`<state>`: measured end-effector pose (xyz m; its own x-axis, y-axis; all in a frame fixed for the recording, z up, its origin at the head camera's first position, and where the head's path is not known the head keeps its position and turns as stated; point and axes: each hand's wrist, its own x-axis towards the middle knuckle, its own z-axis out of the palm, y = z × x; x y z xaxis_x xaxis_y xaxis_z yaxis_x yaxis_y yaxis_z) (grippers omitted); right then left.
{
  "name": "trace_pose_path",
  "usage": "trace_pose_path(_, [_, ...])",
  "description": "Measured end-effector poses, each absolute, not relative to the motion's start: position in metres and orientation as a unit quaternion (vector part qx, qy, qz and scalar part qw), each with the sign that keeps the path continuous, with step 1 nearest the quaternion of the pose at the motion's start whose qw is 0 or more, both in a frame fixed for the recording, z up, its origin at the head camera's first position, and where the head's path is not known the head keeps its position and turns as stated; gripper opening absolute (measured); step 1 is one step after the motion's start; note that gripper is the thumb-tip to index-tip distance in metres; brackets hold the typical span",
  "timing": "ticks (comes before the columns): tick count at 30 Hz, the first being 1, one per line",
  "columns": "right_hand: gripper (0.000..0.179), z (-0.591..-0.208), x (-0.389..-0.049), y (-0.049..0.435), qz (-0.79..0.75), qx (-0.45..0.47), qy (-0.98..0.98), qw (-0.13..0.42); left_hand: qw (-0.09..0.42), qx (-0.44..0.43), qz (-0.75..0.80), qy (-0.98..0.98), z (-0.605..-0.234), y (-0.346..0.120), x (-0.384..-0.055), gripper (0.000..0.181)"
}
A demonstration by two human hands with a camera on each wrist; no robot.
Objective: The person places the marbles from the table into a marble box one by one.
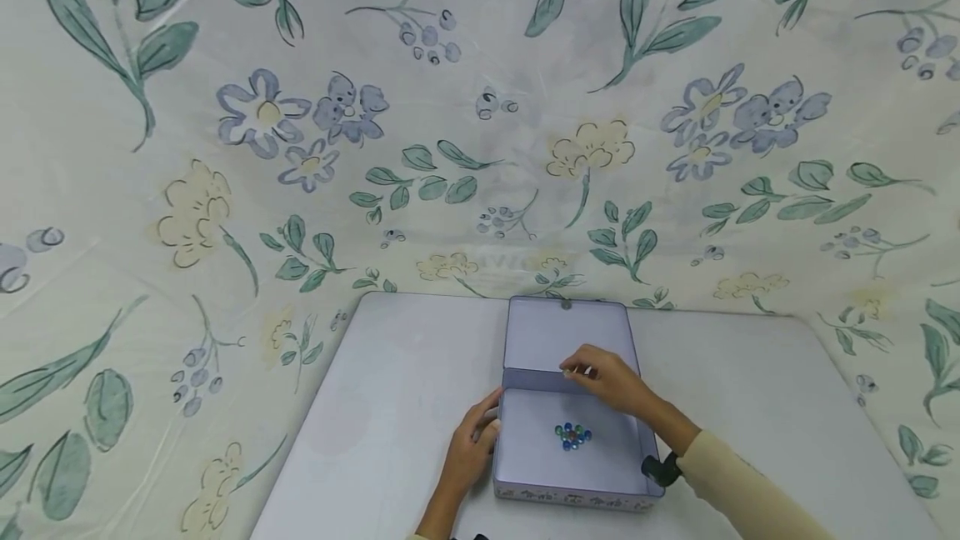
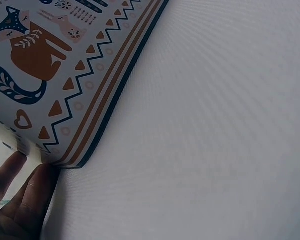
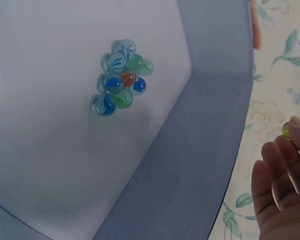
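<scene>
An open hinged box (image 1: 525,452) with a lilac inside holds a cluster of several glass marbles (image 1: 572,437), blue, green and one reddish. Above the box's back wall, my right hand (image 1: 607,377) pinches a single marble between thumb and fingertips. Seen from the right wrist, that marble (image 3: 286,131) is yellow with dark streaks and sits apart from the cluster. On the other side, my left hand (image 1: 471,444) rests on the table with its fingers against the box's left wall. In the left wrist view, fingers (image 2: 37,192) touch the box near a corner of its patterned outside (image 2: 55,65).
The box lid (image 1: 566,336) is folded back behind the box, with a small round catch at its far edge. A white table (image 1: 405,365) extends to both sides. Floral cloth (image 1: 450,190) hangs behind and around it.
</scene>
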<state>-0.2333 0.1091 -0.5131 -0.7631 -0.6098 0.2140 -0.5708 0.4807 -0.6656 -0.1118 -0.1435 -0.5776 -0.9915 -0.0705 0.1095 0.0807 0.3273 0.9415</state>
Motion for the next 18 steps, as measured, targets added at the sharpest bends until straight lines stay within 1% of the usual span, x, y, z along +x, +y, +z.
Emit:
trace_pose_path(3, [0.015, -0.516, -0.233, 0.108, -0.367, -0.353, 0.86, 0.03, 0.059, -0.003, -0.58, -0.812, -0.577, -0.143, -0.112, 0.045])
trace_pose_path(9, [0.014, -0.519, -0.232, 0.104, -0.363, -0.366, 0.856, 0.038, 0.064, 0.009, -0.576, -0.815, -0.604, -0.146, -0.12, 0.046])
trace_pose_path(18, [0.017, -0.524, -0.229, 0.102, -0.353, -0.384, 0.852, 0.05, 0.063, -0.004, -0.581, -0.812, -0.609, -0.148, -0.121, 0.044])
